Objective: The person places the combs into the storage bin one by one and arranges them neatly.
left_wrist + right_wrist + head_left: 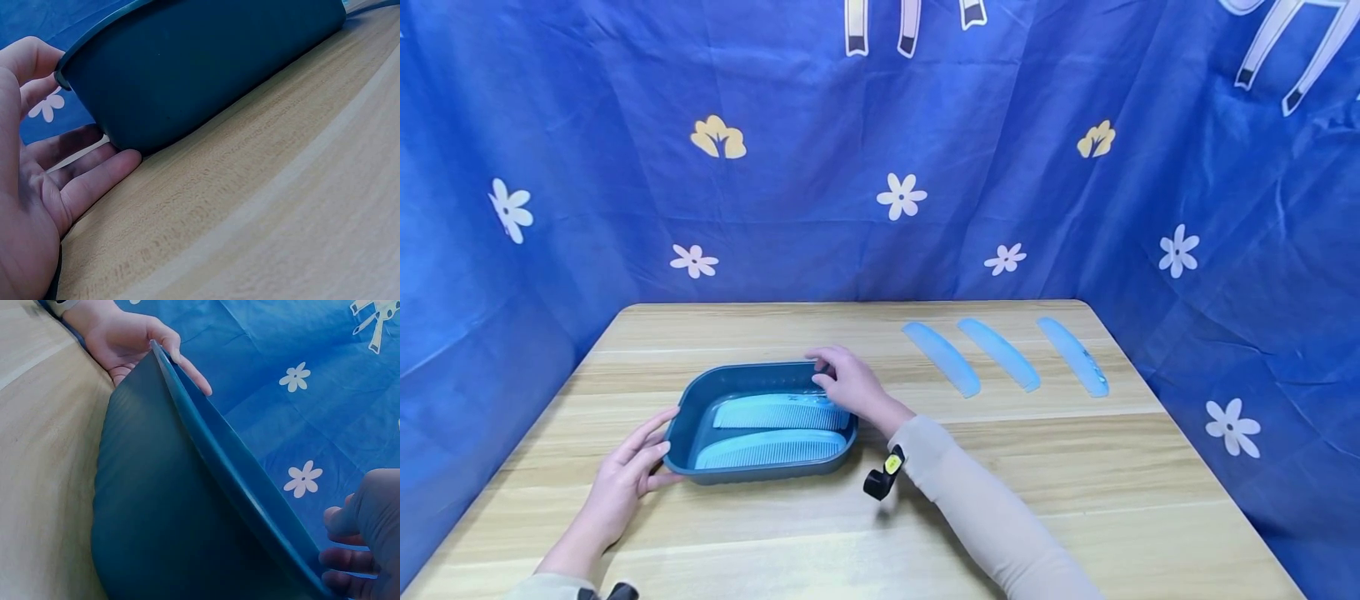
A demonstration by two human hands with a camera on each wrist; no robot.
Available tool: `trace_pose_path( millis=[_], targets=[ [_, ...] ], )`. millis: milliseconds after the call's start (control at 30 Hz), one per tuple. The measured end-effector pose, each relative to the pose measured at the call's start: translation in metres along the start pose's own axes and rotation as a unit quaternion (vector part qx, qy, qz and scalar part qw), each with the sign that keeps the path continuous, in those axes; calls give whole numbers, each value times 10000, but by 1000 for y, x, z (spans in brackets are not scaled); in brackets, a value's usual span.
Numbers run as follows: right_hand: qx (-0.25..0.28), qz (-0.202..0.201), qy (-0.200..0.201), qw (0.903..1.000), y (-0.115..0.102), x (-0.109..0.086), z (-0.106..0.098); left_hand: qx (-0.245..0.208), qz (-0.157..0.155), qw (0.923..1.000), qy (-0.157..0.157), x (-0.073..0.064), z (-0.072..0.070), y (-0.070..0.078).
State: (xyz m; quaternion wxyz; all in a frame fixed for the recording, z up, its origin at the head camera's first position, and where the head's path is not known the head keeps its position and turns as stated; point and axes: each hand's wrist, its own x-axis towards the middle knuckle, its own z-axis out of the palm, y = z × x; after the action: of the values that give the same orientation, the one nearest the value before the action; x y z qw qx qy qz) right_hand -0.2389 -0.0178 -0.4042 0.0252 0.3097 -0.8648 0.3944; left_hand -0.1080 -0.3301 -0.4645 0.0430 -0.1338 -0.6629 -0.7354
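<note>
A dark teal plastic basin [760, 477] stands on the wooden table, with two light-blue combs lying inside: a rear comb [778, 412] and a front comb [771, 448], teeth toward the near side. My left hand [628, 467] grips the basin's left end. In the left wrist view its thumb side meets the rim while other fingers [103, 181] lie against the lower wall. Over the basin's far right corner hovers my right hand [853, 387], fingers loosely bent, nothing visible between them. That hand partly covers the rear comb's right end. Its fingertips are close to the rim in the right wrist view.
Three more light-blue combs lie slanted at the back right of the table: a left one [942, 358], a middle one [998, 353] and a right one [1073, 357]. A blue patterned curtain [820, 225] hangs behind and along both sides of the table [1075, 483].
</note>
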Motion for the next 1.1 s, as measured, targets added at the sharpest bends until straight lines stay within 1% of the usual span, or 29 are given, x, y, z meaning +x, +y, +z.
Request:
trace_pose_path(
  millis=[167,333,567,767,1100],
  targets=[
    [12,-93,262,9996,2,1,-7,-26,22,10000,4,2,-1,0],
    [51,-87,443,9990,6,0,-12,45,5,10000,22,3,-1,0],
    [247,-204,969,9948,13,-5,-16,232,-131,9996,132,3,1,1],
    [337,-195,1045,9938,17,-10,-18,222,-166,9995,177,-2,1,1],
    [377,-156,1240,9914,27,-11,-28,269,-227,9992,194,-2,1,2]
  ],
)
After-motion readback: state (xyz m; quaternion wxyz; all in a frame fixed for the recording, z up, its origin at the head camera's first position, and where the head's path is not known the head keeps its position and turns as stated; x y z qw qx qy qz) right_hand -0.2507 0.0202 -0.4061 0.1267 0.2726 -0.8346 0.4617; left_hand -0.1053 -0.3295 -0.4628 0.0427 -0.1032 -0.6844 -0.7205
